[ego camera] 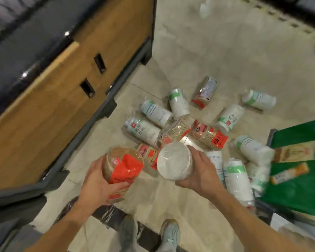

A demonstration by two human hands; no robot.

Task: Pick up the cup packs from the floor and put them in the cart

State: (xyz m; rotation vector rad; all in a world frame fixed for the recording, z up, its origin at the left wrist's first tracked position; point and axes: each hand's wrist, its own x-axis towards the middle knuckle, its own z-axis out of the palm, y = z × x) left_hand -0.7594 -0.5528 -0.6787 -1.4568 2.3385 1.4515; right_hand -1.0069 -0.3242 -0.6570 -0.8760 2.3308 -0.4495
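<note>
Holding a pack in each hand, the person stands over the spill with most of the job, by my reckoning, yet to do. The left hand (98, 180) is wrapped around a brown cup pack (122, 168) with an orange-red label, fingers closed on its side; the right hand (198, 171) is clamped on a white cup pack (174, 160), seen end-on. Both packs are lifted clear of the floor (216, 57), low in the view at about 6 o'clock from the pile.

Roughly a dozen packs lie scattered ahead, toward 12 and 1 o'clock from the hands: white ones with green bands, such as the far white pack (259, 99) at 2 o'clock, and brown ones with red labels, such as the red-labelled pack (209, 136) in the middle. More white packs crowd together at 3 o'clock, just beside the green cart (302, 188).

The cart shows two flat boxes on its green surface (whether any cup pack is already inside, I cannot tell).

Writing is mostly smeared by blur. One white pack (144, 130) at 11 o'clock carries a small red square logo and large grey Chinese characters, too soft to read with confidence. The red-labelled pack has dark characters on its tag, also illegible. No brand name can be made out.
</note>
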